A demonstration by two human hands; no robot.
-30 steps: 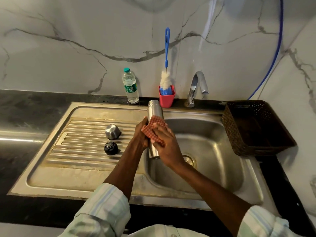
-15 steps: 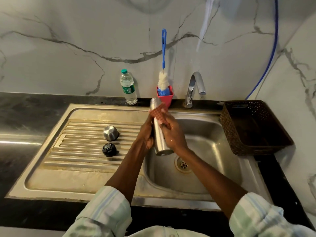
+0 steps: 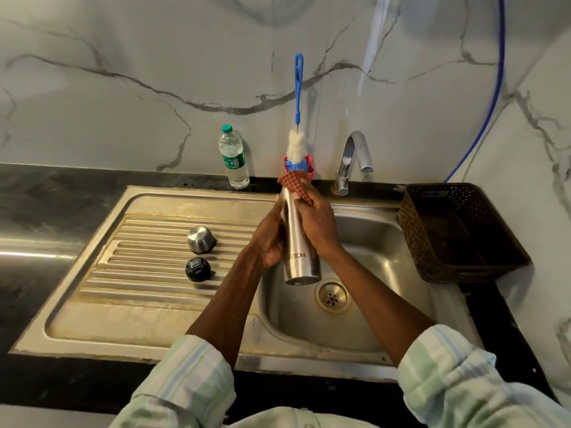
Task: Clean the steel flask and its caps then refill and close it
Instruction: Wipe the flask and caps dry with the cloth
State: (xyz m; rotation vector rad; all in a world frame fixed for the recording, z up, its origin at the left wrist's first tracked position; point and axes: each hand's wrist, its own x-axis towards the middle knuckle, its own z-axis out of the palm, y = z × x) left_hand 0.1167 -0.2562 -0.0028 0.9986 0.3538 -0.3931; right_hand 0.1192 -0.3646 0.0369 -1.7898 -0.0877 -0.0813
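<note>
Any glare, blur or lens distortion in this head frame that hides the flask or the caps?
Head view: wide-angle bending curves the counter edge and wall; a bright glare streak lies on the left counter; the flask shows soft highlights, its lettering partly hidden by the left hand; the right hand with the cloth is sharp; both caps are clear.

White marble wall (image 3: 123,88) with grey veins stood behind a black stone counter (image 3: 46,193). A thin blue hose (image 3: 494,88) curved down the right wall. A chrome curved tap (image 3: 353,159) rose at the rear of the steel sink with its ribbed drainboard (image 3: 148,251). A bright streak glinted on the counter's left.
</note>
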